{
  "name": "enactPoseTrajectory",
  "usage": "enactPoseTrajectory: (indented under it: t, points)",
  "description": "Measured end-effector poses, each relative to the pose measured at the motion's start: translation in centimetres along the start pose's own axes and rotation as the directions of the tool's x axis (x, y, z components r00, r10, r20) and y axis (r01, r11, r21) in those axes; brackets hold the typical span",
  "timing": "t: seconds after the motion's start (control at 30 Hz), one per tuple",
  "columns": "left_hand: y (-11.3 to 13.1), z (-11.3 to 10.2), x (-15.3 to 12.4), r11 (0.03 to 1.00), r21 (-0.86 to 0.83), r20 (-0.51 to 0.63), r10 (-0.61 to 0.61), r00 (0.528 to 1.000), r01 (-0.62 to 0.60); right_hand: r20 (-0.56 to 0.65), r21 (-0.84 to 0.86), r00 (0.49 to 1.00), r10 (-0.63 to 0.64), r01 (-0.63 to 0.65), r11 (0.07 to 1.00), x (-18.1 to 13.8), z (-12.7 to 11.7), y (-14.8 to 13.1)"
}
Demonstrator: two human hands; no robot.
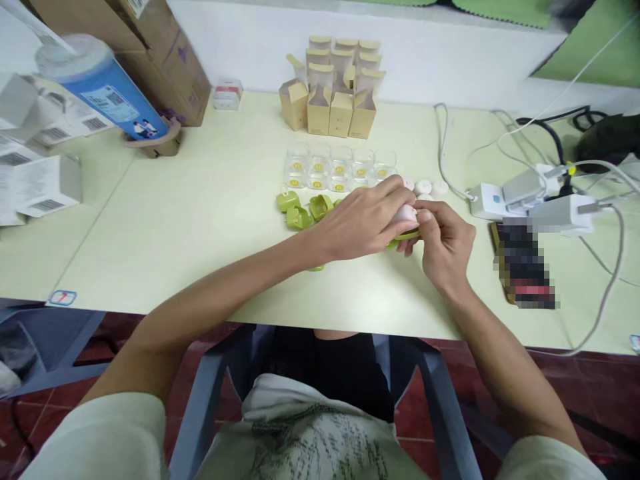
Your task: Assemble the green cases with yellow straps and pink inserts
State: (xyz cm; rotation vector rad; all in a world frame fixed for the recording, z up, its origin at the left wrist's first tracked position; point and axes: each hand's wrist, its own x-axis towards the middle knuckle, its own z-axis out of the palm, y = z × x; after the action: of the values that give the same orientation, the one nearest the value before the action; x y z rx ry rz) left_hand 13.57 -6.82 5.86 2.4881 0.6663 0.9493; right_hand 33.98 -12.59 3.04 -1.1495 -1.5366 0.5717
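My left hand [367, 220] is closed on a small, rounded pale pink case [405, 215], palm down over it. On the other side, my right hand [447, 243] pinches the same case, along with a green soft-looking cover [409, 235] at its lower edge. Much of both pieces is hidden by my fingers. Several small green covers [299, 217] lie on the table left of my left hand. Just beyond my hands sit several round white and pinkish pieces [424, 187]. Clear plastic boxes [341, 160] with yellow round marks stand in rows behind the covers.
Small open cardboard boxes [330, 110] stand against the wall. To the left are a blue cylindrical container [117, 93], white boxes [47, 185] and a large carton [175, 67]. A power strip [490, 202], cables and a pixelated phone-like object [525, 267] lie right.
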Motion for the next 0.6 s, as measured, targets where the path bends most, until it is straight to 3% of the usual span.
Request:
enactPoseTrajectory:
  t: [0.1,0.2,0.27,0.33,0.43,0.5,0.6]
  points:
    - [0.0,-0.8,0.2,1.000,-0.017,-0.029,0.004,1.000,-0.004,-0.009,-0.086,0.999,-0.036,0.035,0.996,-0.1,-0.4,0.4]
    - [0.0,-2.6,-0.5,0.994,-0.105,-0.113,-0.030,0.993,0.018,0.036,-0.256,0.980,-0.198,0.200,0.946,-0.2,-0.8,0.8]
    - [-0.2,-4.2,-1.8,0.988,-0.138,-0.207,-0.091,0.974,0.063,0.194,-0.352,0.910,-0.365,0.412,0.840,-0.2,-0.9,1.0]
    - [-0.3,-5.6,-3.7,0.979,-0.166,-0.272,-0.158,0.949,0.116,0.386,-0.395,0.785,-0.484,0.615,0.682,-0.3,-0.9,1.0]
    - [0.0,-6.5,-6.5,0.969,-0.183,-0.307,-0.215,0.927,0.164,0.551,-0.436,0.642,-0.533,0.766,0.473,-0.7,-0.6,0.8]
    - [0.5,-6.1,-7.6,0.960,-0.200,-0.317,-0.252,0.914,0.195,0.590,-0.440,0.603,-0.537,0.798,0.412,-1.0,-0.5,0.5]
    - [1.2,-4.8,-7.8,0.923,-0.294,-0.328,-0.342,0.880,0.249,0.603,-0.416,0.578,-0.550,0.816,0.401,-1.2,-0.6,0.4]
